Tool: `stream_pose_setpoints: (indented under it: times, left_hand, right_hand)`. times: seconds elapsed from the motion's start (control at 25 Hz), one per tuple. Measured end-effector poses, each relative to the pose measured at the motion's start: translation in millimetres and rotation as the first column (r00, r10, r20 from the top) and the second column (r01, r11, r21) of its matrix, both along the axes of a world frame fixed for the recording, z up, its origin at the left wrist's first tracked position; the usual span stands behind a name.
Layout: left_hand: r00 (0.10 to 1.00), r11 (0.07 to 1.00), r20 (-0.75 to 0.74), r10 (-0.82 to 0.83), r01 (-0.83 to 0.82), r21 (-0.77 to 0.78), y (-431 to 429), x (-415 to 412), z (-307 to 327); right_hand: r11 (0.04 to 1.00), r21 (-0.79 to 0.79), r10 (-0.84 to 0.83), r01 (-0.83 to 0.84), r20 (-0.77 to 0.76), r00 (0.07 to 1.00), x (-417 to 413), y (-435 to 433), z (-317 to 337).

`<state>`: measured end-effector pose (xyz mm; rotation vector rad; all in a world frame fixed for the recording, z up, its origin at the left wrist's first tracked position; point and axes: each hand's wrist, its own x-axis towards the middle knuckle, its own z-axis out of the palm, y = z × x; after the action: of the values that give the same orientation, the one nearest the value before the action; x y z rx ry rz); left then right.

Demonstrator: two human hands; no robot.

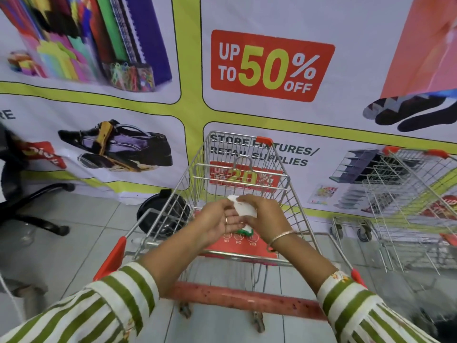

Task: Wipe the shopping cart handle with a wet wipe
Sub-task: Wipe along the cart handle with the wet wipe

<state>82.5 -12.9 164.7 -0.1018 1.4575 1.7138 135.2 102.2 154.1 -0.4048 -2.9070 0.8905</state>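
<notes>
2 carts showing: one (237, 201) at center, one (405, 194) at right edge. 2 hands working mid-frame: left (217, 221), right (264, 216). 1 white wipe (243, 210) between them. 1 office chair (22, 191) sitting at left. 1 black bin (158, 214).

A white wet wipe (241, 209) is held above the cart; red handle (237, 297) lies horizontal below.

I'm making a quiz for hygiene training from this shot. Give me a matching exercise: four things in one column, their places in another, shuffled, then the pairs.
Things:
1. wet wipe
2. cart handle
3. second cart
4. office chair

Places:
A. far left, on the floor tiles
B. held between both hands above the basket
C. nearest the camera, under the forearms
D. right edge, against the banner

Pairs: 1-B, 2-C, 3-D, 4-A
</notes>
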Motion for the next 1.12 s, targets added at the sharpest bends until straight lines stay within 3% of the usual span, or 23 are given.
stream_pose_setpoints:
  times: [0.08, 0.16, 0.2, 0.28, 0.32, 0.4, 0.52, 0.72, 0.8, 0.92, 1.04, 1.12]
  left_hand:
    - [0.982, 0.989, -0.141, -0.128, 0.116, -0.093, -21.2, 10.1, 16.5]
    - [0.907, 0.965, -0.359, -0.222, 0.152, -0.213, -51.3, 24.6, 21.4]
    - [0.825, 0.946, -0.506, -0.251, 0.098, -0.309, -70.9, 31.5, 17.9]
    - [0.548, 0.858, -0.734, -0.402, -0.054, -0.51, -119.2, 45.7, -4.7]
    - [0.442, 0.78, -0.742, -0.504, -0.134, -0.611, -142.1, 51.0, -17.1]
    - [0.323, 0.625, -0.674, -0.664, -0.255, -0.738, -169.3, 55.9, -36.3]
    - [0.182, 0.533, -0.6, -0.779, -0.31, -0.787, -176.6, 56.7, -49.4]
    - [0.115, 0.565, -0.646, -0.754, -0.386, -0.729, -173.2, 55.7, -56.4]
    - [0.093, 0.568, -0.651, -0.754, -0.407, -0.716, -173.0, 56.3, -57.8]
    - [0.101, 0.578, -0.669, -0.736, -0.42, -0.699, -169.2, 59.4, -57.2]
    - [0.087, 0.592, -0.685, -0.723, -0.431, -0.68, -169.2, 59.3, -57.7]
    - [0.074, 0.592, -0.686, -0.723, -0.445, -0.672, -170.4, 57.9, -58.2]
  right_hand:
    - [0.995, -0.084, -0.064, 0.055, -0.108, 0.992, 17.7, -9.9, 15.2]
    - [0.977, -0.132, -0.196, 0.169, -0.227, 0.954, 43.2, -21.2, 26.0]
    - [0.965, -0.137, -0.253, 0.223, -0.267, 0.93, 57.8, -32.8, 28.0]
    - [0.957, -0.114, -0.29, 0.268, -0.32, 0.902, 85.0, -70.4, 21.6]
    - [0.962, -0.079, -0.271, 0.26, -0.346, 0.898, 96.1, -94.1, 14.4]
    - [0.977, 0.047, -0.18, 0.21, -0.36, 0.916, 110.5, -136.9, -4.7]
    - [0.94, 0.251, -0.146, 0.229, -0.31, 0.939, 108.7, -181.1, -34.5]
    - [0.928, 0.297, -0.099, 0.224, -0.383, 0.918, 97.1, -191.9, -50.1]
    - [0.92, 0.223, -0.209, 0.321, -0.414, 0.886, 110.5, -163.2, -47.3]
    - [0.879, 0.191, -0.368, 0.437, -0.312, 0.876, 107.1, -166.8, -46.3]
    - [0.89, 0.312, -0.231, 0.333, -0.323, 0.918, 87.4, -197.1, -50.9]
    - [0.907, 0.254, -0.229, 0.336, -0.372, 0.9, 98.1, -169.7, -50.2]
